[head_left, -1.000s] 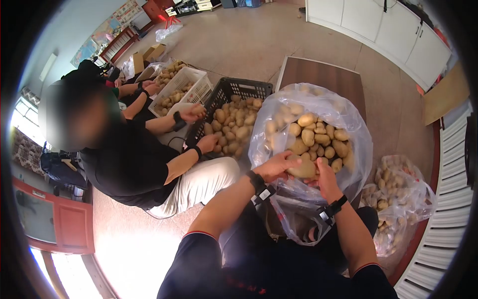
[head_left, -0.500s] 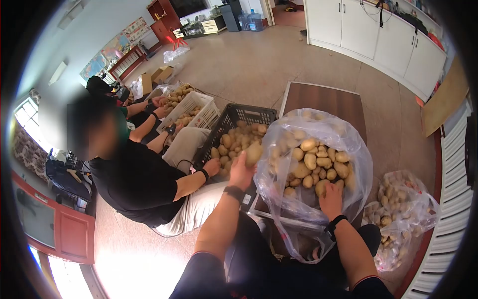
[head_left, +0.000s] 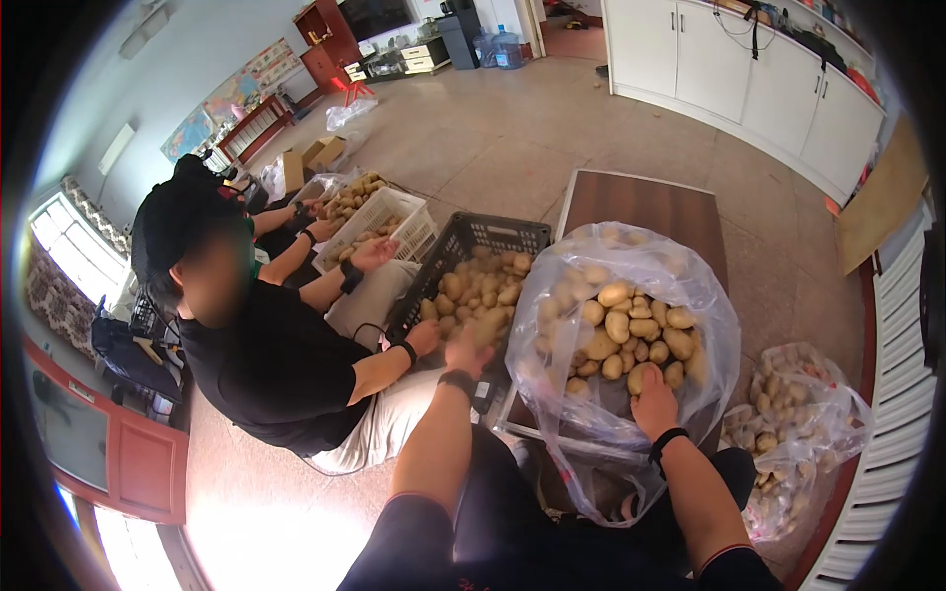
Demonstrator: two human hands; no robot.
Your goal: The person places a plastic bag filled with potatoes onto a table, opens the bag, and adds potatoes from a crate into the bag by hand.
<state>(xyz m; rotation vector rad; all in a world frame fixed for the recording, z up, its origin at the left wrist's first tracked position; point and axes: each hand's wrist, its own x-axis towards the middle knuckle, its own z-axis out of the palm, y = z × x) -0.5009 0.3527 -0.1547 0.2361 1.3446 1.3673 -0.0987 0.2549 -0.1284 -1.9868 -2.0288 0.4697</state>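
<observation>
Grip of the right hand (head_left: pixel 654 406) is curled at a pale potato (head_left: pixel 637 379) in the near part of the clear plastic bag (head_left: pixel 554 399); contact appears made, but full closure cannot be told. Left hand (head_left: pixel 465 355) is over the black crate (head_left: pixel 505 233), at its near right corner, with a blurred potato (head_left: pixel 482 332) at the fingertips; whether held or released cannot be confirmed. Brown tabletop (head_left: pixel 641 202) carries the bag, its far edge showing beyond the plastic. The crate stands beside the tabletop's left edge, potatoes heaped inside. Handling, in this inspector's judgement: wrap the fingers round a potato's sides, keep it clear of the loose plastic rim, and release low over the heap to limit bruising, away from the co-worker's near hand (head_left: pixel 425 337). Compared with half a second ago: the left hand, then raised with a large potato between crate and bag, is now lower and over the crate; the right hand is little changed; the co-worker's far hand (head_left: pixel 374 254) now appears palm upward.
</observation>
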